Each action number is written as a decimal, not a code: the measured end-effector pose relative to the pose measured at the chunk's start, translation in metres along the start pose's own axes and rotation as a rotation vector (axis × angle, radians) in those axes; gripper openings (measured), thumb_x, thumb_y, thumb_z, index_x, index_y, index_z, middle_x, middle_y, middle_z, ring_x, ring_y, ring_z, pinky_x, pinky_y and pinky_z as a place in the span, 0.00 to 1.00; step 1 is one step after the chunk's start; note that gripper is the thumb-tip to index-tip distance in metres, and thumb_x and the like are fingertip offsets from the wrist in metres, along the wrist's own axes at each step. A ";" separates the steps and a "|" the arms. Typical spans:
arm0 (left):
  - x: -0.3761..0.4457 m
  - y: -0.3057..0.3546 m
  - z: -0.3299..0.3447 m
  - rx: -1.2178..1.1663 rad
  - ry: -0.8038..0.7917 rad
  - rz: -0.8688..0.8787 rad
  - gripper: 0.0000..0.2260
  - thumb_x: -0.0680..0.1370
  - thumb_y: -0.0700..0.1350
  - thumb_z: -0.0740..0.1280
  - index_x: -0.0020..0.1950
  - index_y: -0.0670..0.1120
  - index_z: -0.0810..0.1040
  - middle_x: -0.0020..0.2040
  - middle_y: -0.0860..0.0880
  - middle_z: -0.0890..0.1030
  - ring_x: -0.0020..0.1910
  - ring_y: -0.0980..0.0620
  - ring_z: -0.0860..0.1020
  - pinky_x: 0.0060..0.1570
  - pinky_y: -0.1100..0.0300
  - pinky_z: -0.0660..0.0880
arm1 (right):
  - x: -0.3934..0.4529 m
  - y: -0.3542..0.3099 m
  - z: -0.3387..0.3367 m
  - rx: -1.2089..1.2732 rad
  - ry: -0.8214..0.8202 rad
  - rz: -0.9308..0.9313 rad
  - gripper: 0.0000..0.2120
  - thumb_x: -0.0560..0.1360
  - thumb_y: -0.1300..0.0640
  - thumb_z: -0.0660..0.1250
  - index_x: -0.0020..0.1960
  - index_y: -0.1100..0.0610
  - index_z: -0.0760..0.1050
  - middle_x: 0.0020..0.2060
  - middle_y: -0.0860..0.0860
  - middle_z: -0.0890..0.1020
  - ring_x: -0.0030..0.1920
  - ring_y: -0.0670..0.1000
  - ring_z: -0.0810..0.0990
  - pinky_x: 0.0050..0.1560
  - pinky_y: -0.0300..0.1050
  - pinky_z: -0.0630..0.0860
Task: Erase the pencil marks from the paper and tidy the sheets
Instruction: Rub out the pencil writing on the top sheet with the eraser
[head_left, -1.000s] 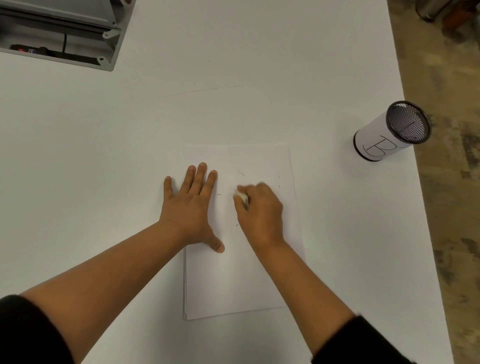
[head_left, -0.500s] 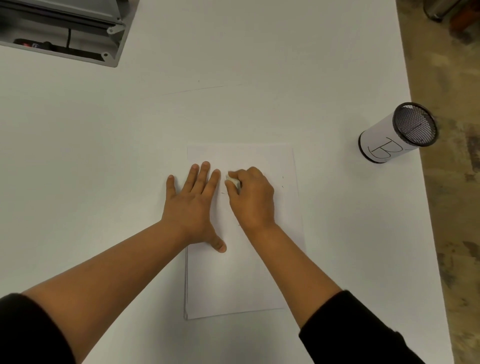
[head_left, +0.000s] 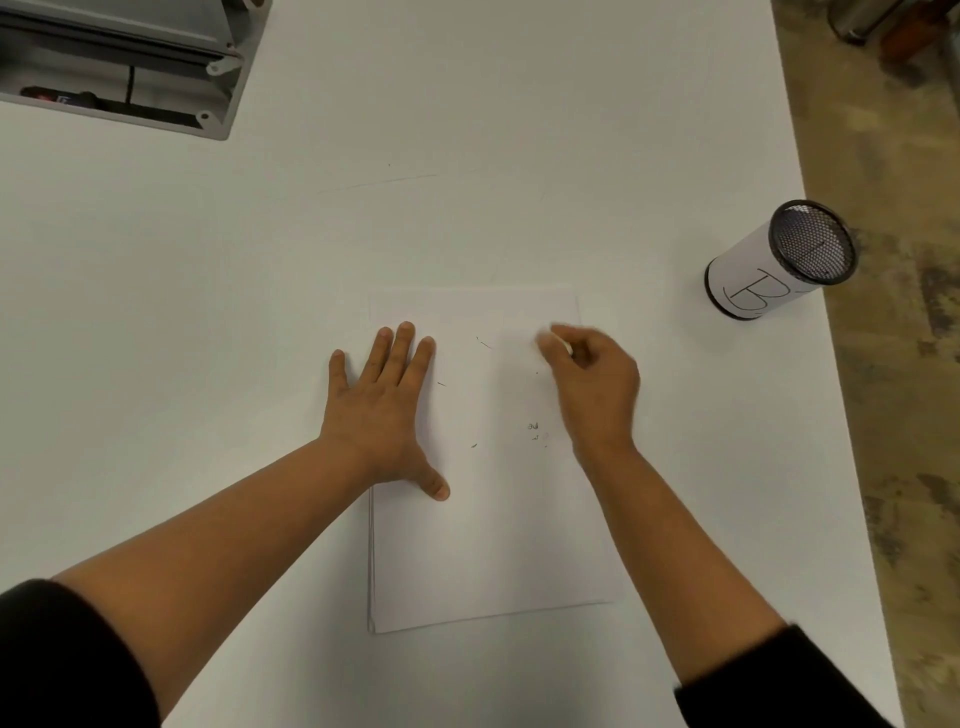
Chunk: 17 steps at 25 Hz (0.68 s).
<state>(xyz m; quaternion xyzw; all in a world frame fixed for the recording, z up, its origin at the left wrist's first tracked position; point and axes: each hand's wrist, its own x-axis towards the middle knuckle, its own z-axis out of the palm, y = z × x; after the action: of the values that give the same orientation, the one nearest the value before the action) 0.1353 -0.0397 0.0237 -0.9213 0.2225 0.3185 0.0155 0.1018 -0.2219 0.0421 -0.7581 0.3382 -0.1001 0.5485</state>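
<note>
A wide white surface (head_left: 467, 130) fills most of the view, with a strip of mottled brown floor (head_left: 893, 364) along its right edge. At the far left corner sits a grey metal housing (head_left: 130, 62) with a dark cable inside. Near the right edge stands a mesh cup (head_left: 779, 260) wrapped in white paper marked with a hand-drawn letter B. A stack of paper sheets (head_left: 493, 545) lies in the middle of the surface, its left edges slightly uneven, and a few short pencil marks (head_left: 533, 427) and specks are scattered over the top sheet. The left hand (head_left: 382, 410) lies flat with fingers straight and spread, pressing on the stack's left edge, partly on the sheet and partly on the surface. The right hand (head_left: 592, 384) is over the upper right part of the sheet, motion-blurred, its grip clenched around a small white eraser (head_left: 563, 345) pinched between thumb and fingertips. The eraser sits near the sheet's top right corner, with the clustered marks lying nearer the person, just beside the right wrist. Both forearms are bare, ending in dark sleeves (head_left: 62, 660).
</note>
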 end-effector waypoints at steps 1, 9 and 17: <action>0.000 0.000 0.000 -0.003 0.002 0.002 0.66 0.56 0.71 0.72 0.73 0.48 0.28 0.74 0.47 0.28 0.73 0.48 0.29 0.70 0.39 0.36 | -0.014 0.009 -0.011 -0.005 0.020 0.074 0.06 0.71 0.57 0.71 0.48 0.55 0.79 0.39 0.45 0.81 0.38 0.39 0.78 0.41 0.28 0.72; -0.002 0.002 -0.001 -0.007 0.005 0.006 0.66 0.56 0.71 0.72 0.73 0.48 0.28 0.74 0.47 0.28 0.73 0.48 0.30 0.70 0.40 0.36 | -0.074 0.026 -0.028 0.380 -0.117 0.472 0.06 0.75 0.61 0.64 0.50 0.59 0.78 0.45 0.52 0.82 0.42 0.49 0.80 0.39 0.35 0.78; -0.001 0.001 -0.002 -0.012 0.004 0.010 0.66 0.57 0.71 0.72 0.73 0.47 0.28 0.74 0.47 0.28 0.73 0.48 0.30 0.70 0.39 0.37 | -0.076 0.015 -0.029 0.254 -0.199 0.441 0.04 0.76 0.63 0.61 0.44 0.56 0.71 0.33 0.53 0.74 0.32 0.49 0.72 0.32 0.38 0.74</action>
<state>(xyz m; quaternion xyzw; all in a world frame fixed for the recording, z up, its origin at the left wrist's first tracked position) 0.1349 -0.0407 0.0259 -0.9209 0.2253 0.3179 0.0077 0.0233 -0.1996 0.0562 -0.5972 0.4243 0.0553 0.6784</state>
